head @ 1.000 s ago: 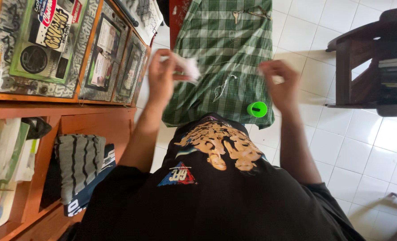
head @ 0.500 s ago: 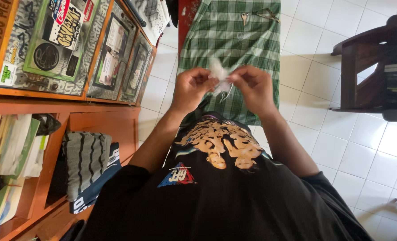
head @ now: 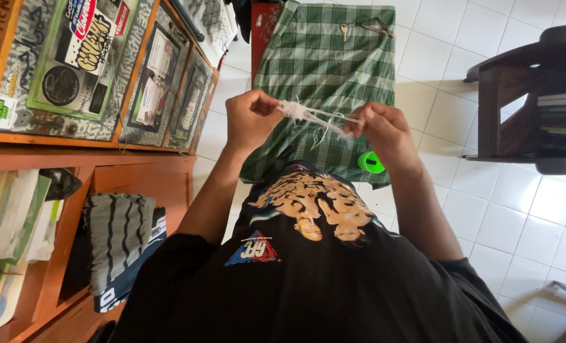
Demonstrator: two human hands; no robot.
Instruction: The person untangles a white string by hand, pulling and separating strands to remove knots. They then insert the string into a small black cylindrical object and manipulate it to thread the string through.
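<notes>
My left hand [head: 250,121] and my right hand [head: 384,130] are raised above a green plaid cloth [head: 327,70] spread on the white tiled floor. Between them they pinch a wispy white tuft of fibre [head: 311,114], stretched into a thin strand from one hand to the other. A small round green object [head: 371,162] lies on the cloth's near right corner, just below my right wrist. A loose white thread [head: 321,134] rests on the cloth under the strand. My black printed shirt fills the lower part of the view.
A wooden shelf unit [head: 92,155] with stickered panels, books and folded striped cloth [head: 119,238] stands at the left. A dark wooden chair [head: 524,95] holding stacked books is at the right. A key [head: 344,29] and eyeglasses [head: 373,25] lie at the cloth's far end.
A second ago my hands were apart, came together on the white tuft, and have now pulled apart again, drawing it into a thin strand. The green object is uncovered again.
</notes>
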